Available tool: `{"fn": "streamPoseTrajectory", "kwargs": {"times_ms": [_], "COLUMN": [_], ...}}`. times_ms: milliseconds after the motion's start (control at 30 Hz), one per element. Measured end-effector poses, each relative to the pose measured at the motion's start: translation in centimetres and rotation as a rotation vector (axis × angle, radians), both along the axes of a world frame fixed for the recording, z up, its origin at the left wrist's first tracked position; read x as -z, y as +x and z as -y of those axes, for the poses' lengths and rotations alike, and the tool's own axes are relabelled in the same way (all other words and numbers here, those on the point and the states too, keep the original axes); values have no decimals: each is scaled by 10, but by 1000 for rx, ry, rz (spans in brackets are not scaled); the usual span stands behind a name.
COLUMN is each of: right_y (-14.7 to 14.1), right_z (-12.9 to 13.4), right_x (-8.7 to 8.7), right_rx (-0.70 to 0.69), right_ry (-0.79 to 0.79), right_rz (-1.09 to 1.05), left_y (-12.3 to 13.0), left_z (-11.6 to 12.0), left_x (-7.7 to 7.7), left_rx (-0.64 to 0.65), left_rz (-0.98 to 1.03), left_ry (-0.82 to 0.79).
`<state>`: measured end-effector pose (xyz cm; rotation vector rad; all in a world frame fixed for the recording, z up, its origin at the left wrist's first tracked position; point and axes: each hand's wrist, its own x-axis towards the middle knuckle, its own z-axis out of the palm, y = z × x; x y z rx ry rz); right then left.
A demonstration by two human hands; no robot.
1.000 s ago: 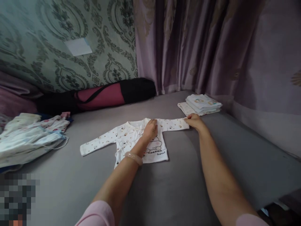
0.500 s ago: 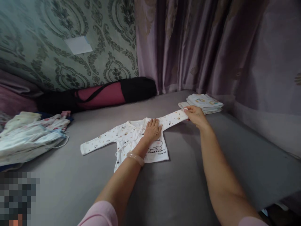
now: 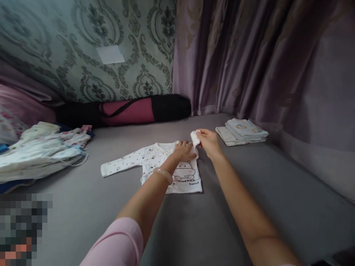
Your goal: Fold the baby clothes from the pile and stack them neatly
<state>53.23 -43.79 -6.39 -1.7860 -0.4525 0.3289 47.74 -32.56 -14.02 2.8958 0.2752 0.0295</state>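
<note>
A small white baby shirt (image 3: 155,157) with a dotted print and a cartoon animal on its front lies spread on the grey bed sheet (image 3: 119,210). My left hand (image 3: 183,150) rests on the shirt near the shoulder on the right side, its fingers stretched out and pressing the cloth. Between the fingers and thumb of my right hand (image 3: 208,142), the cuff end of the right-side sleeve (image 3: 195,138) is pinched and raised just beside my left hand. The other sleeve (image 3: 122,165) lies flat, pointing left. My left forearm hides part of the shirt's lower edge.
Folded clothes (image 3: 242,131) lie in a low stack at the right. A loose heap of baby clothes (image 3: 47,155) is at the left. Along the wall lies a long black and maroon bag (image 3: 127,111), with purple curtains (image 3: 222,55) hanging behind the bed.
My right hand has brought the sleeve's cuff leftward, from stretched out beside the folded stack to near my left hand. My left hand stays on the shirt. The view has shifted slightly.
</note>
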Motion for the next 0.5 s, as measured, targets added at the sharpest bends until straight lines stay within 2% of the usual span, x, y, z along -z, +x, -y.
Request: {"fn": "streamPoseTrajectory", "kwargs": {"times_ms": [100, 200, 267, 367, 500], "right_y": [-5, -1, 2, 4, -2], "right_z": [-19, -30, -36, -45, -60], "right_x": [3, 9, 15, 28, 38], "right_rx": [-28, -1, 32, 67, 50], "right_ry": [-42, -69, -83, -100, -160], "right_rz": [-32, -10, 33, 118, 206], "left_y": [2, -2, -12, -41, -100], "left_z": [-5, -13, -22, -38, -54], "left_x": [-6, -12, -16, -22, -27], "left_rx": [0, 66, 64, -58, -249], "left_rz": [10, 74, 154, 256, 245], "left_ry": [-48, -178, -261, -298, -314]}}
